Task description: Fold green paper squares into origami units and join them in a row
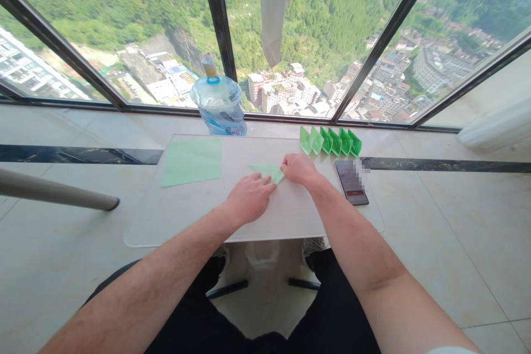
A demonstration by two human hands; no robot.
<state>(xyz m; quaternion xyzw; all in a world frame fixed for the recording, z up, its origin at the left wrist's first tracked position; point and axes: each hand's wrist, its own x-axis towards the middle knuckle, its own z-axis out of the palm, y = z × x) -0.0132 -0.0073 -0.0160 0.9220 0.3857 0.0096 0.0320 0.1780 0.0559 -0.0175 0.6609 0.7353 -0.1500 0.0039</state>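
A light green sheet of paper (267,169), folded to a small triangular shape, lies on the middle of the small white table (199,215). My left hand (250,197) rests on its lower left part, fingers stretched out and pressing it down. At the paper's right corner, my right hand (298,168) is closed, with thumb and finger pinching the edge. Both hands cover part of the paper. To the left lies a flat light green sheet (193,161), apart from my hands.
Several folded green paper pieces (331,141) stand in a row at the table's back right. A phone (352,182) lies below them. Behind the table stands a large water bottle (219,102) by the window. A grey pole (58,190) reaches in from the left.
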